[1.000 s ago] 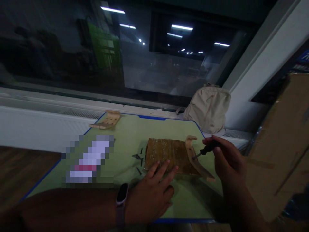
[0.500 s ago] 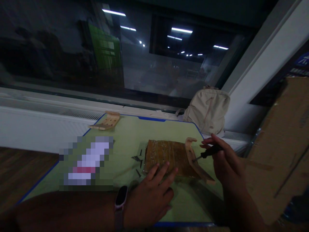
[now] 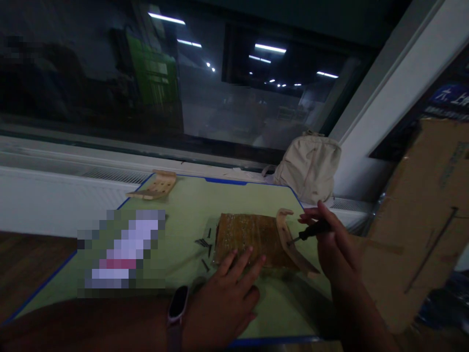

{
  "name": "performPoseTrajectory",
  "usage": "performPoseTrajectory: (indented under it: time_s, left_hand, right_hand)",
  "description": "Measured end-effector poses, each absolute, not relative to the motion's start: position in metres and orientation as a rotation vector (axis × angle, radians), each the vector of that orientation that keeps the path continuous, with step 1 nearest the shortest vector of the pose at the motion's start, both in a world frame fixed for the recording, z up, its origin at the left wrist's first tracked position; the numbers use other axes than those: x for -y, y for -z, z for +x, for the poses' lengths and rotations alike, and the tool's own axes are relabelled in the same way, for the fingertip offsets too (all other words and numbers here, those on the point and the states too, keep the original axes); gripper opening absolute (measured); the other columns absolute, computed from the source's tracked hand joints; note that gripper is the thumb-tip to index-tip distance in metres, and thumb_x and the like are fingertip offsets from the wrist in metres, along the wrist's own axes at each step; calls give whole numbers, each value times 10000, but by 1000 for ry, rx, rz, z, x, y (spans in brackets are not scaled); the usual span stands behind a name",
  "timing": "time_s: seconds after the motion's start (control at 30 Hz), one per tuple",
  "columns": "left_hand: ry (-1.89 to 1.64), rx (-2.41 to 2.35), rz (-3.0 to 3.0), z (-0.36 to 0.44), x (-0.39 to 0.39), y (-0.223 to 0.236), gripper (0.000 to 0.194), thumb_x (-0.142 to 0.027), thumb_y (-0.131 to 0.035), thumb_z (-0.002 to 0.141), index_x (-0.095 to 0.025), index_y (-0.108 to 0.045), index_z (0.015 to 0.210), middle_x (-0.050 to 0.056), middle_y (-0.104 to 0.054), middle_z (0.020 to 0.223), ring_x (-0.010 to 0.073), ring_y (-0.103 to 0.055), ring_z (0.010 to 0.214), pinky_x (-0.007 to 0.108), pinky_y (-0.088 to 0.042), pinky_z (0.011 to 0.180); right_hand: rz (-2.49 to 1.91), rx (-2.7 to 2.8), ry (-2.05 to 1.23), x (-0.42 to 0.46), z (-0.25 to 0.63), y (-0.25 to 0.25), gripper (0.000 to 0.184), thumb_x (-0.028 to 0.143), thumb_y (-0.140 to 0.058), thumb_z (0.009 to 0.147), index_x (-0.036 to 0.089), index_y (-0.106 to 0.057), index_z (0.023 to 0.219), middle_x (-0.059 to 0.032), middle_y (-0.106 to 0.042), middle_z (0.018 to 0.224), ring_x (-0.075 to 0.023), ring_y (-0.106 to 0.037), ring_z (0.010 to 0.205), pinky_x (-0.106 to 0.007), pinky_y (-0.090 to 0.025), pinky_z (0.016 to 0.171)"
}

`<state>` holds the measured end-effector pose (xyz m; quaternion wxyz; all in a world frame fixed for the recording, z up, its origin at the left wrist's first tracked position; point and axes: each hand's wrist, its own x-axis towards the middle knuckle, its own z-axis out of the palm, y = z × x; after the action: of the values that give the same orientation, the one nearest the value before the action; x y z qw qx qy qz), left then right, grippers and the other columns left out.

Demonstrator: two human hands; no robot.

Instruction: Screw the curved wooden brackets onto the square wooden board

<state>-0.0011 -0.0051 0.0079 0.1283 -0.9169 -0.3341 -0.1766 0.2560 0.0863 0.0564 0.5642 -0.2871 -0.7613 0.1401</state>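
Observation:
My left hand [image 3: 230,288] lies with fingers spread on the near edge of a brown, tape-covered block [image 3: 252,234]. Against the block's right end stands a curved wooden piece [image 3: 286,234] with holes in it. My right hand [image 3: 335,244] grips a screwdriver [image 3: 311,231] by its dark handle. The screwdriver's tip meets the curved piece near its middle; whether a screw sits under it is too small to tell. Several dark screws [image 3: 203,243] lie loose just left of the block.
A second curved wooden piece [image 3: 157,186] with holes rests at the table's far left corner. A pixelated item [image 3: 124,249] lies on the left of the green table [image 3: 190,195]. Behind stand a beige backpack [image 3: 309,166] and a window; a large cardboard sheet [image 3: 414,220] leans at right.
The whole view has shifted slightly, so things sit a little further left. My left hand stays on the block, and the screwdriver tip remains at the curved piece.

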Motion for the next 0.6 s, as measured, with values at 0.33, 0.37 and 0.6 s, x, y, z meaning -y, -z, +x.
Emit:
performPoseTrajectory:
  time_s: [0.33, 0.37, 0.6]
  left_hand:
    - [587, 1008, -2692, -2, 4, -5, 296, -467, -717, 890, -209, -601, 976, 120, -377, 1612, 369, -286, 1499, 526, -165, 1192]
    - [592, 1007, -2694, -2, 4, -5, 292, -463, -723, 885, -210, -603, 968, 119, -389, 1605, 371, -306, 1489, 531, -194, 1181]
    - [600, 987, -2705, -3, 5, -3, 275, -453, -717, 891, -210, -618, 974, 130, -383, 1604, 388, -308, 1478, 554, -227, 1166]
  right_hand:
    - [-772, 1684, 5, -98, 258, -56, 137, 304, -657, 917, 250, -684, 1041, -3, -602, 784, -158, -581, 693, -320, -494, 629]
    - [-753, 1725, -6, -97, 258, -57, 192, 351, -605, 948, 249, -681, 1092, -18, -607, 806, -177, -593, 731, -345, -504, 655]
    - [-616, 1756, -429, -90, 250, -59, 393, 317, -441, 1034, 317, -523, 1417, -73, -678, 1143, -207, -691, 988, -407, -577, 802]
